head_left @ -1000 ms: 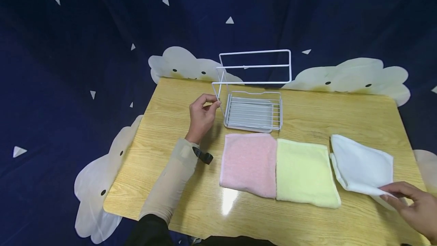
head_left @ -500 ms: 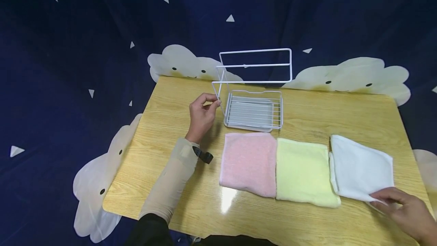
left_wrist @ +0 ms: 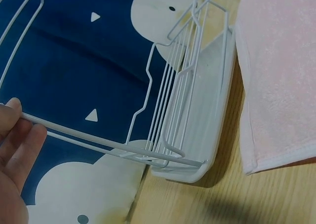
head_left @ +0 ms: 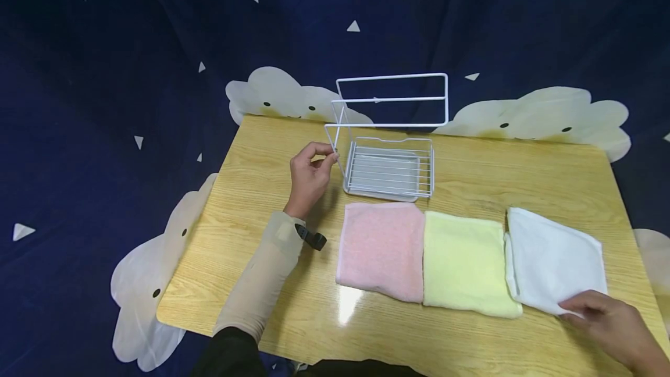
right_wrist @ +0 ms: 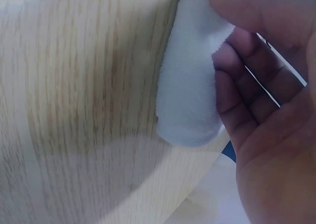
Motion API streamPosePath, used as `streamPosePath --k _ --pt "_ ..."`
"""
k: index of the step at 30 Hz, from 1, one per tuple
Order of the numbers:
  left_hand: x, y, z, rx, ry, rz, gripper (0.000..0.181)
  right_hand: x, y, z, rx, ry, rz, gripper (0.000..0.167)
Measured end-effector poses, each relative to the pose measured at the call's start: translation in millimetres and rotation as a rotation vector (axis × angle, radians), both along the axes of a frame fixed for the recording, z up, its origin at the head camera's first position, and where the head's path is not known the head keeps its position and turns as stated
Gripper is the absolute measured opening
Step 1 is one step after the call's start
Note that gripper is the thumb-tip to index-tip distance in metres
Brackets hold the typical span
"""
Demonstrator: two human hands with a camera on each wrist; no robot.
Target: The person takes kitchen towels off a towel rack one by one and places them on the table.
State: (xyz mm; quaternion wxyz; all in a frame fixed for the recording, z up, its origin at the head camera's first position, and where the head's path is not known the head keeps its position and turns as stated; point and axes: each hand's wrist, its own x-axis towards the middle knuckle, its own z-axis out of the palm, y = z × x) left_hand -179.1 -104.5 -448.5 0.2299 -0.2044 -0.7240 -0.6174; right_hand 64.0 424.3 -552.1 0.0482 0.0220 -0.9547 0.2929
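In the head view my left hand (head_left: 310, 178) pinches the left upright of a white wire rack (head_left: 386, 125). The left wrist view shows its fingers (left_wrist: 27, 150) on that thin bar, with the rack's white drip tray (left_wrist: 197, 135) below. At the right, my right hand (head_left: 609, 322) pinches the near edge of a folded white towel (head_left: 557, 260). Seen from the right wrist, the thumb and fingers grip the towel's edge (right_wrist: 190, 80), whose fold hangs near the wood. A pink towel (head_left: 382, 252) and a yellow towel (head_left: 466, 263) lie flat, side by side, left of the white one.
Everything rests on a wooden table (head_left: 225, 272) with rounded corners. Behind and around it hangs a dark blue cloth (head_left: 157, 34) with white triangles and cloud faces. A black strap (head_left: 311, 238) sits at the left wrist, over a beige sleeve (head_left: 262, 278).
My right hand has moved left and slightly down with the white towel's near edge, which now lies flatter and straighter. The left hand and the rack have stayed in place.
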Motion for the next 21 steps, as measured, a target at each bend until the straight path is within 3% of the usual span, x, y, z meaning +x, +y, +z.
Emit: streamPosePath --k 17,21 --pt "1.4 -3.4 -1.4 0.011 -0.007 -0.001 0.012 -3.7 1.4 6.2 0.125 -0.097 -0.002 0.034" --pt "3.0 -5.7 -0.9 0.022 -0.02 0.006 0.014 -11.9 0.7 22.0 0.155 -0.269 -0.057 0.028"
